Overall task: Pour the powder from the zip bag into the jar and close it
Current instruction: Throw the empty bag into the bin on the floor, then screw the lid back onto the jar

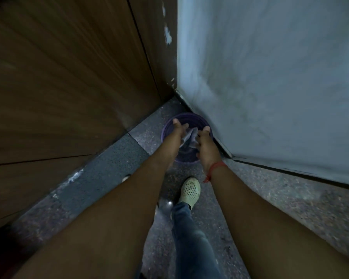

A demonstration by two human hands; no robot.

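Both my arms reach down over a purple bin (pixel 191 119) that stands on the floor in a corner. Between my hands is a crumpled, pale, see-through zip bag (pixel 189 137), held above the bin's opening. My left hand (pixel 174 133) grips the bag's left side and my right hand (pixel 207 146) grips its right side; a red thread is tied round the right wrist. No jar is in view. The picture is dark and blurred, so I cannot tell whether any powder is in the bag.
A brown wooden panel (pixel 69 77) rises on the left and a pale blue-grey wall (pixel 270 77) on the right, meeting behind the bin. The floor (pixel 280 198) is speckled grey stone. My foot in a light shoe (pixel 190 191) stands just behind the bin.
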